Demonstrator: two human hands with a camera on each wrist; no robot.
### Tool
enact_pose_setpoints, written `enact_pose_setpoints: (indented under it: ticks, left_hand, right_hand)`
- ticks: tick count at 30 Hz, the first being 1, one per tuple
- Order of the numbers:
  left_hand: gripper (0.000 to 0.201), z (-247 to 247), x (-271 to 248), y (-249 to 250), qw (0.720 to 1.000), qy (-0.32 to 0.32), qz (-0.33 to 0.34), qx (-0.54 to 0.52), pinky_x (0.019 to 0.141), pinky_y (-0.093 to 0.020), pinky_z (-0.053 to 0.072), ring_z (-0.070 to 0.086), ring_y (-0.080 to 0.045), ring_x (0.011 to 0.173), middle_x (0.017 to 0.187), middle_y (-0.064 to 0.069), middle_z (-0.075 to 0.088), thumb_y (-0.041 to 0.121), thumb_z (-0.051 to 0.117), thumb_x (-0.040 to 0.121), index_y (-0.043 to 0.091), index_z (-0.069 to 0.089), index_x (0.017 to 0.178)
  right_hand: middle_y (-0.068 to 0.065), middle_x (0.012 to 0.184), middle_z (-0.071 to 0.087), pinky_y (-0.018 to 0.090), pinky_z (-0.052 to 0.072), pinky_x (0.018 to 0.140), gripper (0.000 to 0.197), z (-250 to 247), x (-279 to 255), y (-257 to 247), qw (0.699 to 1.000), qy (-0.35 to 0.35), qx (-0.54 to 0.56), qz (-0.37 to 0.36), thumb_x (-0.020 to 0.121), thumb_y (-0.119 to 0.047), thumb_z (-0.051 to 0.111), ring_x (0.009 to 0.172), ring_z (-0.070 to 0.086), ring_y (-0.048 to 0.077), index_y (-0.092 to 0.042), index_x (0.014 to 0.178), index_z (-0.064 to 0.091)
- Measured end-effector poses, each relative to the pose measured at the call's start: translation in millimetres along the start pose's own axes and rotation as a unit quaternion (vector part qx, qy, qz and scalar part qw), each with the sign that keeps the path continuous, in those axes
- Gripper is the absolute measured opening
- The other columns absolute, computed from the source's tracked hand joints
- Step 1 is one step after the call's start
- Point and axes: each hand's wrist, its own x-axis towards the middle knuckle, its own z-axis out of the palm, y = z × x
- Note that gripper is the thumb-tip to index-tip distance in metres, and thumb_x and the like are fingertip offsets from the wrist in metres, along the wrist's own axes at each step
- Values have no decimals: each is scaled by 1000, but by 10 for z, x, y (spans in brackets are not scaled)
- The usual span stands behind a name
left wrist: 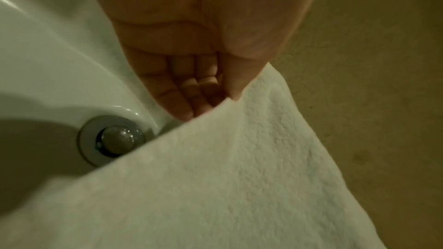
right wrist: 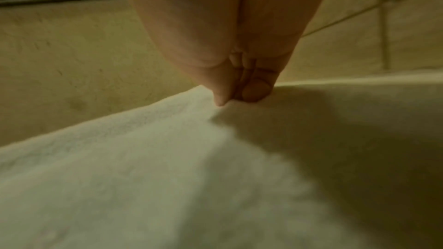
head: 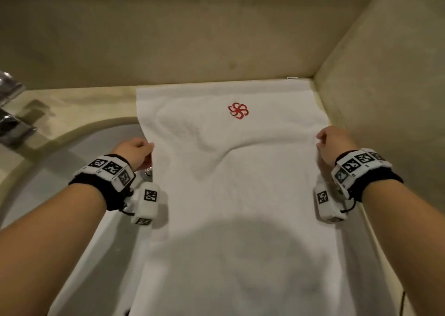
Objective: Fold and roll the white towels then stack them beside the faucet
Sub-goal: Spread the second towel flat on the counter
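While spread lengthwise over the beige stone desk (head: 79, 98) and partly across the white sink (head: 79, 176), one white towel (head: 240, 195) seen, far edge touching the back wall (head: 192, 38), right edge running along the side wall (head: 385, 86). Held at both sides: left hand (head: 134, 153) pinching the left edge between thumb and fingers, right hand (head: 333, 144) pinching the right edge the same way. Hemmed in by two walls, with a chrome faucet (head: 12, 113) at far left, well apart from the towel. One round metal drain plug (left wrist: 117, 140) just beside the towel's left edge. One red pinwheel emblem (head: 238, 110) embroidered near the far end; no readable writing. Two wristbands bearing black-and-white square markers.
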Motion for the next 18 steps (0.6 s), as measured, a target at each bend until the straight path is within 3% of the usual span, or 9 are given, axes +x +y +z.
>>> enact_pose_setpoints:
  ticks: [3,6,8,10,12,15,18]
  left_hand:
    - [28,-170,54,-17,998,9,-3,-62,49,-18,55,49,-19,62,70,-12,49,11,43,96,13,47,68]
    - [21,-281,58,-55,999,20,22,-11,77,-36,54,55,-29,72,84,-18,54,14,45,95,7,53,77]
    - [17,-257,-28,-47,997,37,47,39,82,-40,50,56,-29,85,94,-19,56,16,49,93,1,54,99]
    - [34,-188,-164,-33,992,58,70,83,88,-44,48,54,-27,92,99,-15,55,18,53,90,-1,48,119]
    - [45,-108,-473,-21,981,80,100,147,94,-43,45,54,-30,97,109,-13,52,22,59,87,5,44,126]
    - [33,-2,-1125,-125,949,0,188,255,79,-32,45,54,-21,86,106,-6,52,26,63,84,14,53,113]
    - [18,105,-1893,-404,879,-88,263,389,72,-25,39,53,-13,78,91,6,53,33,61,83,23,58,97]
  right_hand:
    - [24,121,54,37,40,93,25,-47,101,-138,1000,7,-8,-19,89,-9,52,109,52,38,-2,113,54]
    - [23,122,54,38,40,95,26,-106,63,-201,1000,7,1,-22,89,-9,52,111,52,37,-3,115,54]
    - [21,122,54,37,40,95,29,-147,-67,-200,999,-4,17,-34,89,-10,53,109,53,35,-4,117,53]
    - [18,120,56,36,41,93,30,-201,-267,-185,998,-10,39,-52,89,-11,54,107,54,33,-5,119,52]
    - [16,115,59,36,44,89,26,-264,-593,-119,996,1,57,-66,89,-13,54,101,56,32,-6,115,55]
    - [13,106,62,30,41,80,20,-265,-1268,152,996,3,48,-73,87,-16,56,94,58,29,-7,105,60]
    - [12,101,64,31,44,79,15,-96,-2034,589,997,-26,28,-61,85,-19,60,90,59,29,-9,97,62]
